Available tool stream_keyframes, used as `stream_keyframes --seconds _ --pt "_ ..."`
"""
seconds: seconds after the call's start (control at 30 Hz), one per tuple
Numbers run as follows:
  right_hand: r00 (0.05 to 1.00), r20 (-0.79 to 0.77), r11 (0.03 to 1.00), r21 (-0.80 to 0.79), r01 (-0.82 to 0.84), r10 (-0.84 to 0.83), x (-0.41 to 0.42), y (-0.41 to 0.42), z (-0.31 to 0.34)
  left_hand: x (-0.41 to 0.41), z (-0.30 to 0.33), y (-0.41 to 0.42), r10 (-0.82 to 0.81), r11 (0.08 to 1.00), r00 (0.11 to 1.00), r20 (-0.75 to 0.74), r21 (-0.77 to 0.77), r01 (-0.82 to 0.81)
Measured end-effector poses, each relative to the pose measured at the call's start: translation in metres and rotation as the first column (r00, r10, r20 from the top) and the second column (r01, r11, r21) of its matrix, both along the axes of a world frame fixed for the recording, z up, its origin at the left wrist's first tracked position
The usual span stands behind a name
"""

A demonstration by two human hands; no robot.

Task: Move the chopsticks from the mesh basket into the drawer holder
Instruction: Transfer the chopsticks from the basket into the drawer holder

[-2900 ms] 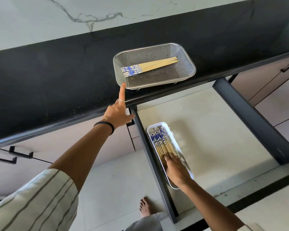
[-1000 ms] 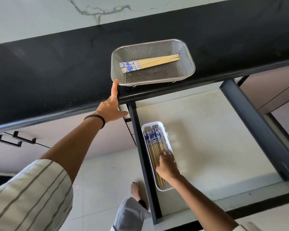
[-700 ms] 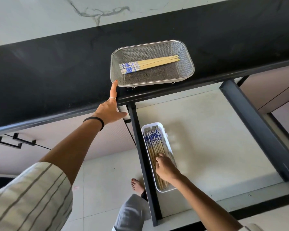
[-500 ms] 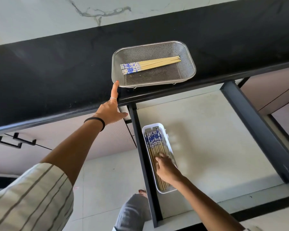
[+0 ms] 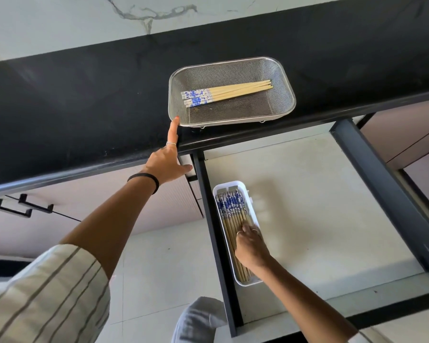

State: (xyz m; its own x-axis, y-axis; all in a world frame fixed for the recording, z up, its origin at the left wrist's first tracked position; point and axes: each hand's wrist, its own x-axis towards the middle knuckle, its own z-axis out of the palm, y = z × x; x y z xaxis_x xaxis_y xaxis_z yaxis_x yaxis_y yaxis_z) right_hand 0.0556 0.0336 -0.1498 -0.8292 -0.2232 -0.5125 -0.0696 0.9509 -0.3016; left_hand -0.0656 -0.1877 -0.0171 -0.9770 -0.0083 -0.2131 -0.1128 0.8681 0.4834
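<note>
**Desk:** What has changed nearest you?

**Operator:** My right hand [image 5: 252, 246], fingers bent and pressing, gripping nothing, has slid slightly along the bamboo chopsticks with blue-and-white tops [image 5: 233, 224] packed in the white plastic drawer holder [image 5: 243, 188]. I'd say that batch is settling.

**Desk:** And beyond?

**Operator:** My left hand [image 5: 167, 164] still points one finger at the steel mesh basket's [image 5: 286, 95] rim; a few chopsticks [image 5: 227, 93] remain inside, on the black stone counter [image 5: 72, 95] below a white marbled wall [image 5: 60, 23].
</note>
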Motion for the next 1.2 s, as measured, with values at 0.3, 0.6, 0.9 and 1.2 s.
stream_keyframes --seconds 0.3,0.6,0.9,1.2 --pt "1.000 0.016 0.997 -0.080 0.025 -0.024 -0.003 0.000 0.004 0.001 0.003 0.000 -0.020 1.000 1.000 -0.010 -0.023 0.020" --pt "0.999 -0.031 0.985 -0.173 0.001 -0.007 0.008 0.004 -0.002 0.002 0.004 0.000 -0.024 0.999 1.000 -0.001 -0.026 0.024" --pt "0.974 -0.131 0.941 -0.260 -0.216 0.187 0.014 0.010 -0.012 0.001 0.004 0.000 -0.032 0.999 0.999 -0.007 -0.020 0.031" --pt "0.993 -0.074 0.953 -0.282 -0.112 0.095 0.022 0.015 -0.014 0.000 0.000 -0.002 -0.024 1.000 1.000 -0.019 -0.013 0.023"
